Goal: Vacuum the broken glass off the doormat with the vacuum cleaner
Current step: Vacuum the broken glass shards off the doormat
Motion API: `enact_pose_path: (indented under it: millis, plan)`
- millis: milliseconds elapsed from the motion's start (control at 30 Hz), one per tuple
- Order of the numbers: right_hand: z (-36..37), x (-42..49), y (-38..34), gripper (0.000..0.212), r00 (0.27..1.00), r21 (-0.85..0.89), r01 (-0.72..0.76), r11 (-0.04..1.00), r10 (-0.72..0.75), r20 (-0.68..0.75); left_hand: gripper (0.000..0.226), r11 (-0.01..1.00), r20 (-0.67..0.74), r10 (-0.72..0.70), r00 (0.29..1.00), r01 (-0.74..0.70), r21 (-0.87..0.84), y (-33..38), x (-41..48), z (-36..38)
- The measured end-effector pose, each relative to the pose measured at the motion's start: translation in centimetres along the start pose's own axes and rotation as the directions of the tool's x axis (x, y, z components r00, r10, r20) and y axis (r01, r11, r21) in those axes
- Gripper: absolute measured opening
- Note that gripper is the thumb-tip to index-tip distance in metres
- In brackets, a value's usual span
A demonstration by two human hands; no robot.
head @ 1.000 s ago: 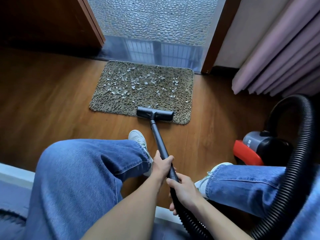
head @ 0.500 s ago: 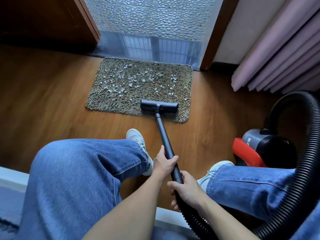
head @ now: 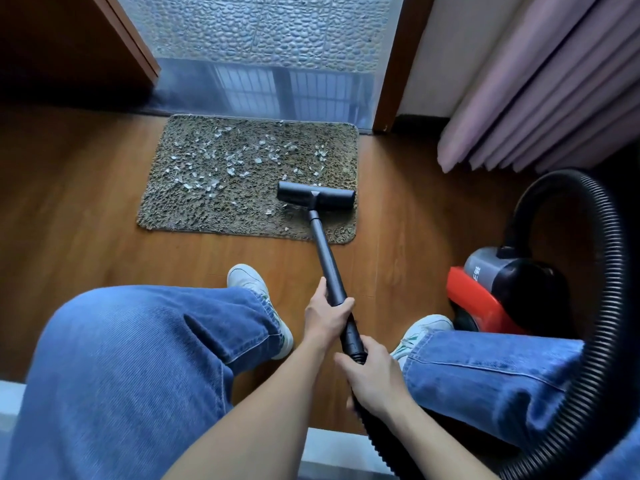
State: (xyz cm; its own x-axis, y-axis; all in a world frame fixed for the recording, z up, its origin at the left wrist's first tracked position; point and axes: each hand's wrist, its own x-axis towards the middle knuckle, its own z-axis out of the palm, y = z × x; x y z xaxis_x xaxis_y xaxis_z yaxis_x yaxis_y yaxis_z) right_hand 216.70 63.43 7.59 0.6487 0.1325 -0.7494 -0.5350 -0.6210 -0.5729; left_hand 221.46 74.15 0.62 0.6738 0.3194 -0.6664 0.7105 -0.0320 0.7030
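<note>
A warm brown plank floor (head: 76, 209) fills most of the view, its boards running toward an open doorway. Beyond the doorway lies pebble-patterned paving (head: 263, 29), grey-blue in daylight, and in front of that a glossy dark threshold (head: 263, 91) (it mirrors a barred window). A reddish wooden door frame (head: 398, 64) stands right of the opening, and a shadowed dark wooden panel (head: 69, 46) stands on its left. Past the frame come a pale wall (head: 450, 46), a dark skirting board (head: 415, 124) and a mauve curtain (head: 554, 98) in heavy folds. A pale ledge (head: 332, 445) crosses the bottom edge.
</note>
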Motion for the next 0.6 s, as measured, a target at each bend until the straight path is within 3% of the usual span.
enact_pose_path:
  millis: [133, 300, 600]
  plan:
    - [-0.6, 1.6, 0.3, 0.010, 1.000, 0.044, -0.028, 0.999, 0.028, -0.014, 0.073, 0.988, 0.043, -0.042, 0.998, 0.048, -0.146, 0.3, 1.5, 1.3]
    - [-1.8, 4.8, -1.8, 0.007, 0.999, 0.087, -0.037, 0.996, 0.038, -0.014, 0.084, 0.957, 0.076, -0.093, 0.993, 0.110, -0.268, 2.7, 5.3, 2.2]
    - [-2.7, 9.5, -6.7, 0.018, 0.998, 0.234, -0.032, 0.972, 0.042, -0.040, 0.084, 0.960, 0.077, -0.102, 0.992, 0.118, -0.254, 7.4, 11.3, 1.8]
